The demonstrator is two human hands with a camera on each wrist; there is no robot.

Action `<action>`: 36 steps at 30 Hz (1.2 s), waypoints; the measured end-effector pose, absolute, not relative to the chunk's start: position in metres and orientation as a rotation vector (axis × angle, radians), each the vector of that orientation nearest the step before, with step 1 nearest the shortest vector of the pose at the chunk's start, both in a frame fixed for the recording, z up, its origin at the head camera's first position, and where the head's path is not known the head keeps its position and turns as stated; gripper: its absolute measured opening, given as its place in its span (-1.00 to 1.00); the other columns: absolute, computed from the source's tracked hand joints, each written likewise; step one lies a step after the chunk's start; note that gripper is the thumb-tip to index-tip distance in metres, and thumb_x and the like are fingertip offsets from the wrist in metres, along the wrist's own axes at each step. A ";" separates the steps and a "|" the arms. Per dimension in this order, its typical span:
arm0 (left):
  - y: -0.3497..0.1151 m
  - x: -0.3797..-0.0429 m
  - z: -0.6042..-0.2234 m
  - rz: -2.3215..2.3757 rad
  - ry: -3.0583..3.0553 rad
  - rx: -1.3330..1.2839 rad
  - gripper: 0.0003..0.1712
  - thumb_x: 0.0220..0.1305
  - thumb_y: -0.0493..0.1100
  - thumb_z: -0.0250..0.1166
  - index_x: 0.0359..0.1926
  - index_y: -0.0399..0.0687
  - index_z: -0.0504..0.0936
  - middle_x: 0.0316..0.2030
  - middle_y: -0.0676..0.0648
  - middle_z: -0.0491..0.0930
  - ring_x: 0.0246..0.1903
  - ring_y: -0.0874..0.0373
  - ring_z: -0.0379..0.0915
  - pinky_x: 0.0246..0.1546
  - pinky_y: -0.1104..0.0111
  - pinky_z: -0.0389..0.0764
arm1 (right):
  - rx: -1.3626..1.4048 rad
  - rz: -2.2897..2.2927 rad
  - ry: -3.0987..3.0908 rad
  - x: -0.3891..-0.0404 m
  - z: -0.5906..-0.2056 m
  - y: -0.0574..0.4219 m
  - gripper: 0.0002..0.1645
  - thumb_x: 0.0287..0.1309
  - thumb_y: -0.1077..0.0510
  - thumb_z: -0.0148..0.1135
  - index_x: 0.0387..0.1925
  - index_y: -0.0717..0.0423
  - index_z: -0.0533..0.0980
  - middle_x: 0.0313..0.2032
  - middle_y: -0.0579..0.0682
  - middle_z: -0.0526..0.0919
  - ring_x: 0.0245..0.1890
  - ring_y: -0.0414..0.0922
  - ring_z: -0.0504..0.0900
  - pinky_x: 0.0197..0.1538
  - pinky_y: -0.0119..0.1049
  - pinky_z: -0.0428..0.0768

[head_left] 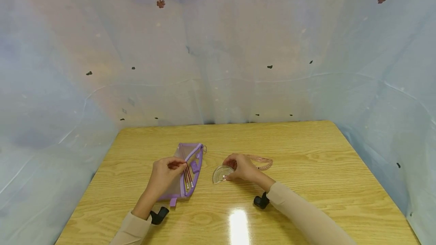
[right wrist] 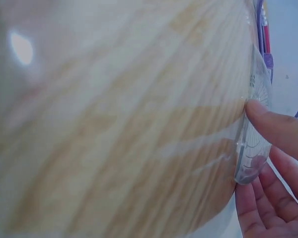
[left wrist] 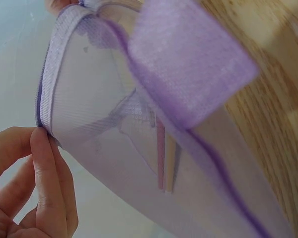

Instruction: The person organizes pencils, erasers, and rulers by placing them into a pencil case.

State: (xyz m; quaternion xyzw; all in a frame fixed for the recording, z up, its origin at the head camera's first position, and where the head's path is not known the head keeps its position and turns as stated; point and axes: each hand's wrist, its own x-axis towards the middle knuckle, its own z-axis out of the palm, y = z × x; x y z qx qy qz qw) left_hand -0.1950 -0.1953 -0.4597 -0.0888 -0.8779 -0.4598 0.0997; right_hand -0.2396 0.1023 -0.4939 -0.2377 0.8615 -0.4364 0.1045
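Observation:
My left hand (head_left: 163, 172) pinches the zipped edge of a purple mesh pencil case (head_left: 175, 191), holding its mouth apart. Two slim red pencils (head_left: 189, 181) and a small purple item (head_left: 195, 166) lie inside; the left wrist view shows two sticks (left wrist: 161, 158) through the mesh. To the right of the case, my right hand (head_left: 243, 167) grips a clear half-round protractor (head_left: 218, 175) between thumb and fingers. In the right wrist view the protractor (right wrist: 253, 144) is seen nearly edge-on. Behind the right hand, a pinkish protractor-like ruler (head_left: 265, 163) is partly hidden.
Everything is on a light wooden table (head_left: 306, 154). Patterned fabric (head_left: 218, 48) hangs behind the table and around its sides. A black wrist mount (head_left: 159, 215) sits at the left wrist, another black mount (head_left: 261, 201) at the right.

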 end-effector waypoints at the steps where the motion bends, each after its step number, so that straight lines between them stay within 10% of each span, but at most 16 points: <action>1: -0.195 -0.195 -0.460 -1.359 -2.597 -0.264 -0.92 0.19 -0.29 0.46 -0.29 -0.21 0.78 -0.44 0.02 0.68 -0.42 0.16 0.59 -0.41 0.43 0.62 | -0.711 -1.304 2.524 -0.240 -0.494 0.103 -0.48 -0.14 0.30 0.62 -0.07 0.25 0.62 -0.18 0.07 0.64 -0.22 -0.01 0.57 -0.22 -0.29 0.57; 36: -0.195 -0.194 -0.458 -1.355 -2.618 -0.249 -0.92 0.20 -0.26 0.46 -0.27 -0.17 0.79 -0.41 0.02 0.69 -0.40 0.17 0.60 -0.39 0.44 0.64 | -0.731 -1.473 2.332 -0.249 -0.498 0.118 -0.66 0.11 0.48 0.36 -0.03 0.46 0.60 -0.22 0.25 0.65 -0.25 0.05 0.61 -0.24 -0.37 0.60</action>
